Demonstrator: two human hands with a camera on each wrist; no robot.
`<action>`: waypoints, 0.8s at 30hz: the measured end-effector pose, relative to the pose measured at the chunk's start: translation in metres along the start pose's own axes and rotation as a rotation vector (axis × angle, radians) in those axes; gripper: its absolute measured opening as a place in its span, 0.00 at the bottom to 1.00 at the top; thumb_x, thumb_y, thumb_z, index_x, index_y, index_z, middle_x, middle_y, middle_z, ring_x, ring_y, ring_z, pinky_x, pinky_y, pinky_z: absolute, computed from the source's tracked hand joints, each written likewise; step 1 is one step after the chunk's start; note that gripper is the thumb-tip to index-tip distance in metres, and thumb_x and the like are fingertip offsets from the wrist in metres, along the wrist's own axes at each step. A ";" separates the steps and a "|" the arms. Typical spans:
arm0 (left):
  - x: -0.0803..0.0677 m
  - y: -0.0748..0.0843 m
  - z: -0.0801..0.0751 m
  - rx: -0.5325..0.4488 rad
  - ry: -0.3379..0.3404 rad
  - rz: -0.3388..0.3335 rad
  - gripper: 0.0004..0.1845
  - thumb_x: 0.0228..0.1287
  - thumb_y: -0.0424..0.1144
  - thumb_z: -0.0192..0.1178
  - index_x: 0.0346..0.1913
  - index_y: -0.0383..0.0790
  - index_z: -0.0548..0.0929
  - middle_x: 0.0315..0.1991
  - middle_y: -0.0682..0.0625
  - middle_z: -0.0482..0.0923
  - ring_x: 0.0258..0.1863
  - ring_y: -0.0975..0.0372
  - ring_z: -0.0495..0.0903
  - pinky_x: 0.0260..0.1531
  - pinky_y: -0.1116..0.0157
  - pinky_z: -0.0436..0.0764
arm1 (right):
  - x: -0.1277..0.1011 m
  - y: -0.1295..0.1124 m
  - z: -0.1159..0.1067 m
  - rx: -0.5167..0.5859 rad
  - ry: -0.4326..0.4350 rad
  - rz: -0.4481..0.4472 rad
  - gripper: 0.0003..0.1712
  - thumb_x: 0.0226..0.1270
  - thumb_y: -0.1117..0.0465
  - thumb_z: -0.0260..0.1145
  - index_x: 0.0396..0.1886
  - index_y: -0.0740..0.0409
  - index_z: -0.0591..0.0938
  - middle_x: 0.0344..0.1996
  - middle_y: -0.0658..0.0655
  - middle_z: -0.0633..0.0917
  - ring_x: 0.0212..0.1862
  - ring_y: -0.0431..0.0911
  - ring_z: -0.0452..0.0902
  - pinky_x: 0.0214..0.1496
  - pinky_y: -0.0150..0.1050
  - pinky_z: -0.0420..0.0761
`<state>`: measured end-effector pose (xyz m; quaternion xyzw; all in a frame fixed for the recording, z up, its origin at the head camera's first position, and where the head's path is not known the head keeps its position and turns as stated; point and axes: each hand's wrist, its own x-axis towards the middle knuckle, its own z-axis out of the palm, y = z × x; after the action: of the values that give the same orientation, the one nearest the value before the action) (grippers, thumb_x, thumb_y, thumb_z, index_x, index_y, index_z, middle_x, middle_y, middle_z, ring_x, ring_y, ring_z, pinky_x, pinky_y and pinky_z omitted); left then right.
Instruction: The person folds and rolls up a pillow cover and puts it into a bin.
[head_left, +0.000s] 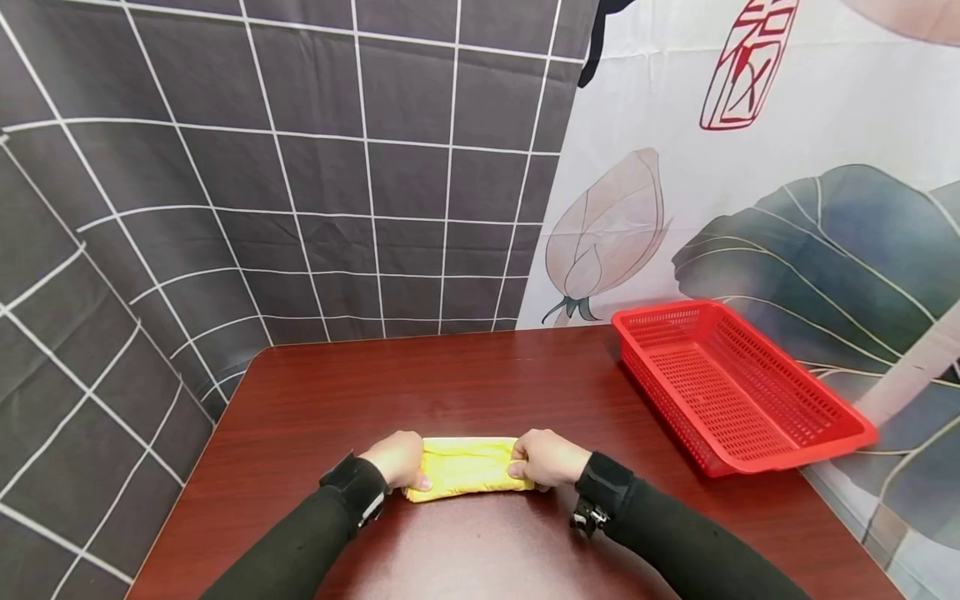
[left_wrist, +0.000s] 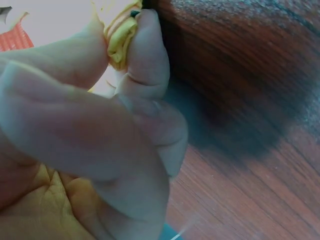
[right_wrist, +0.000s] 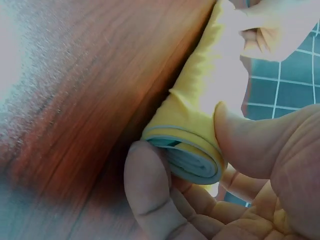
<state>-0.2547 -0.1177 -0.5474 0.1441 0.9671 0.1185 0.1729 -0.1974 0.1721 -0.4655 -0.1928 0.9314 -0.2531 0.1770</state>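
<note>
A yellow cloth [head_left: 467, 468] lies folded into a thick roll on the dark red wooden table [head_left: 450, 383], near its front edge. My left hand [head_left: 400, 460] grips the roll's left end, thumb and fingers pinching the yellow cloth [left_wrist: 120, 37]. My right hand [head_left: 546, 458] grips the right end. In the right wrist view the yellow cloth [right_wrist: 197, 125] shows a rolled end with a pale blue inner layer, held between thumb and curled fingers [right_wrist: 150, 195].
An empty red plastic mesh basket [head_left: 738, 387] sits at the table's right side, angled toward the back. Dark grid-patterned curtain hangs behind and left; a printed lotus curtain hangs at the right. Bare tabletop lies behind the cloth.
</note>
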 end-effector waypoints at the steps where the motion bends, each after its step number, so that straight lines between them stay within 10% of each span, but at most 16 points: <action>1: 0.000 0.000 -0.001 0.006 0.000 0.002 0.24 0.49 0.53 0.84 0.30 0.40 0.82 0.21 0.48 0.78 0.11 0.56 0.78 0.11 0.61 0.78 | 0.001 0.000 -0.001 0.007 -0.003 0.003 0.18 0.74 0.60 0.72 0.21 0.54 0.79 0.14 0.48 0.78 0.18 0.42 0.79 0.24 0.33 0.75; 9: -0.038 0.021 -0.022 -0.038 0.077 0.017 0.20 0.52 0.48 0.83 0.27 0.40 0.82 0.21 0.49 0.77 0.16 0.57 0.76 0.18 0.59 0.78 | 0.004 -0.001 0.001 0.045 0.069 0.056 0.17 0.67 0.61 0.78 0.22 0.55 0.80 0.14 0.50 0.81 0.16 0.42 0.80 0.22 0.34 0.78; 19: -0.097 0.060 -0.007 0.439 0.663 0.447 0.07 0.58 0.32 0.69 0.27 0.44 0.81 0.27 0.51 0.78 0.29 0.57 0.79 0.26 0.61 0.80 | 0.008 -0.004 0.006 0.014 0.144 0.057 0.18 0.65 0.62 0.79 0.24 0.54 0.76 0.16 0.50 0.77 0.14 0.40 0.74 0.19 0.32 0.73; 24: -0.107 0.060 0.003 0.451 0.608 0.439 0.14 0.56 0.44 0.78 0.29 0.44 0.81 0.27 0.52 0.78 0.30 0.58 0.78 0.29 0.62 0.80 | 0.006 -0.002 0.005 0.045 0.107 0.046 0.17 0.66 0.61 0.79 0.26 0.54 0.76 0.17 0.51 0.79 0.15 0.41 0.78 0.20 0.33 0.76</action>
<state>-0.1431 -0.0960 -0.5012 0.3391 0.9221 -0.0247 -0.1849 -0.2003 0.1656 -0.4695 -0.1535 0.9378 -0.2796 0.1372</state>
